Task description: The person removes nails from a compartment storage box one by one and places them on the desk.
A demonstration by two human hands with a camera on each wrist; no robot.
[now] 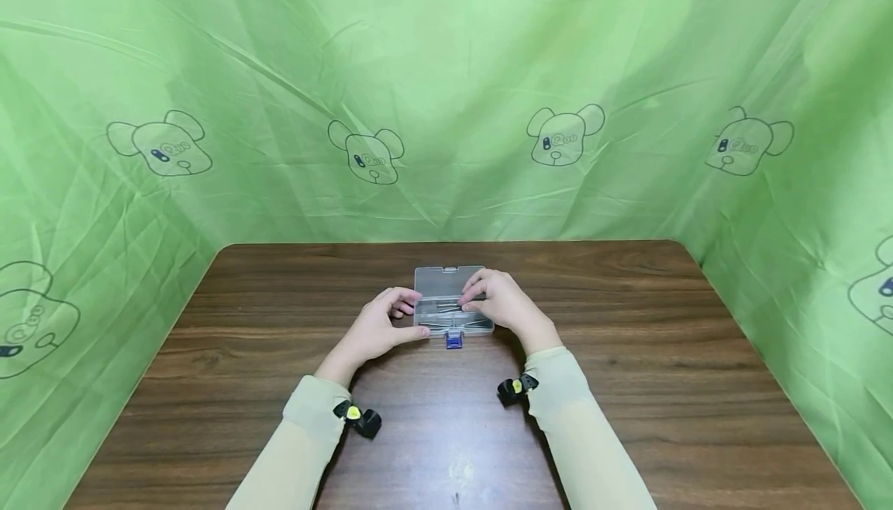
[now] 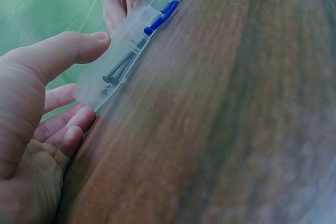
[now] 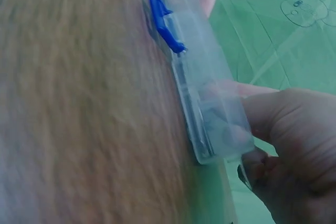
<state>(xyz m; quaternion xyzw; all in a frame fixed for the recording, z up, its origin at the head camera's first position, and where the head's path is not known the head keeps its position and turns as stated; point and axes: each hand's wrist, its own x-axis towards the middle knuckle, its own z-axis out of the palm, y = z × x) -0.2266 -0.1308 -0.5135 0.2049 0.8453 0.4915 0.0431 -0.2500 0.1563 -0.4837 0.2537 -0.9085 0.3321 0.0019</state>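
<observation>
A clear plastic box [image 1: 424, 310] lies on the table with its lid [image 1: 436, 280] raised at the back and a blue latch [image 1: 454, 340] at the front. My left hand [image 1: 380, 325] holds the box's left end, the thumb at the front corner and the other fingers along the side. Dark metal nails [image 2: 116, 73] with flat heads lie in the front compartment. Over the right part of the box, my right hand [image 1: 504, 301] has its thumb and fingertips together at the end of thin nails [image 1: 449, 308] in the rear compartment. Its fingertips are partly hidden behind the box wall in the wrist views.
The brown wooden table [image 1: 628, 386] extends around the box on all sides. Green cloth [image 1: 446, 53] printed with bear heads stands behind the table and along both sides. A small black camera [image 1: 363, 420] is strapped to the left sleeve, another camera [image 1: 515, 390] to the right.
</observation>
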